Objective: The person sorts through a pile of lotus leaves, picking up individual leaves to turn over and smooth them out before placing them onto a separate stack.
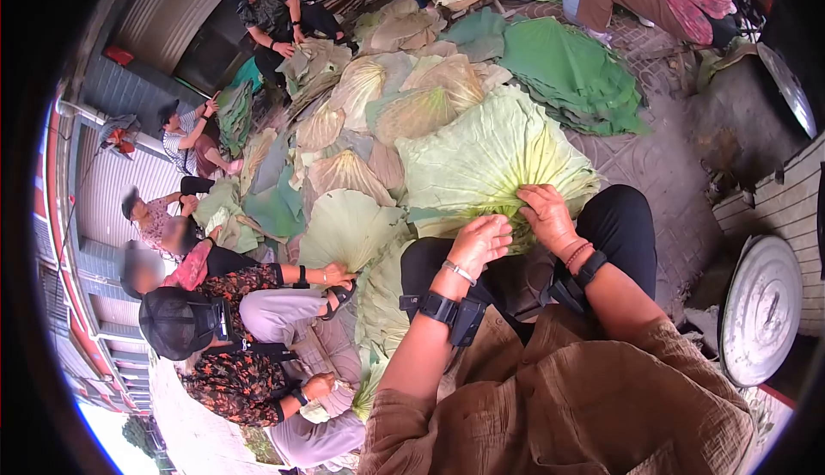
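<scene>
A large pale green lotus leaf (481, 148) lies spread in front of my knees, its ribs fanning out from a gathered yellow-green base. My right hand (550, 217) is closed on the leaf near this base, fingers bent over it. Just to the left, my left hand (479, 250) has its fingers curled together at the gathered base; its fingertips are partly hidden. Beyond the leaf spreads a pile of drying lotus leaves (352, 88), tan and pale green. A stack of darker green leaves (567, 71) lies at the far right of the pile.
Close on my left sits a co-worker in a black cap (176, 324), one hand on another pale leaf (348, 226). Several other people sit around the pile. A round metal lid (760, 312) stands at right, near a large drum (730, 122). Paving (662, 165) shows between.
</scene>
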The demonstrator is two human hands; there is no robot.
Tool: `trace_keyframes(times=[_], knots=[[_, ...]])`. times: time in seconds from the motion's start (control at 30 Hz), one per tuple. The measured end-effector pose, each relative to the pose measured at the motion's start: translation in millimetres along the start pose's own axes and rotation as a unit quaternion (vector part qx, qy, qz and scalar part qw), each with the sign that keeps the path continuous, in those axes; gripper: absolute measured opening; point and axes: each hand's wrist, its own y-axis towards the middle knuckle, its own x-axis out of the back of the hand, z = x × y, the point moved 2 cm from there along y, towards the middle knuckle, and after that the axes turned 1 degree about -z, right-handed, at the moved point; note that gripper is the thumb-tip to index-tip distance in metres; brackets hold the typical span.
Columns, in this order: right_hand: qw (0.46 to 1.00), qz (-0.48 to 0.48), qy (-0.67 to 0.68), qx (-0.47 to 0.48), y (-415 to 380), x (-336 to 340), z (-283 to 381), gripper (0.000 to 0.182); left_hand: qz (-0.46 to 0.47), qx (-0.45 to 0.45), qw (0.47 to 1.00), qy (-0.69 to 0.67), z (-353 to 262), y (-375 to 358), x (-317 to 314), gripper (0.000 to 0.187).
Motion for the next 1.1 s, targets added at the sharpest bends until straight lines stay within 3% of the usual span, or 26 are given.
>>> trace_keyframes(times=[0.2,0.3,0.4,0.43,0.57,0.7,0.73,0.8,0.87,1.03,1.1], knots=[[0.998,-0.049,0.041,-0.009,10,13,15,0.027,-0.001,0.014,0.998,-0.069,3,13,-10,0.041],[0.998,-0.035,0.055,-0.002,10,23,27,0.028,-0.035,-0.028,0.982,-0.182,-1,14,-23,0.053],[0.997,-0.031,0.057,0.033,12,29,40,0.028,-0.073,-0.064,0.965,-0.243,-5,23,-28,0.049],[0.997,-0.027,0.055,0.039,10,28,41,0.028,-0.086,-0.063,0.958,-0.265,-5,27,-27,0.036],[0.996,0.002,0.07,0.057,7,27,42,0.029,-0.168,-0.13,0.955,-0.206,-5,34,-23,0.02],[0.995,-0.029,0.093,-0.01,11,35,42,0.03,-0.256,-0.198,0.944,-0.07,-43,7,-40,0.03],[0.994,-0.044,0.088,-0.038,9,37,38,0.031,-0.257,-0.198,0.943,-0.07,-47,8,-32,0.03],[0.993,-0.049,0.088,-0.056,7,33,28,0.03,-0.201,-0.32,0.925,-0.049,-58,9,-17,0.033],[0.992,-0.057,0.084,-0.072,6,30,23,0.029,-0.178,-0.383,0.905,-0.048,-72,0,-5,0.036],[0.995,-0.047,0.067,-0.062,4,22,22,0.027,-0.172,-0.367,0.909,-0.099,-70,-14,24,0.038],[0.995,-0.04,0.067,-0.067,5,20,22,0.027,-0.246,-0.209,0.932,-0.165,-43,-3,46,0.031]])
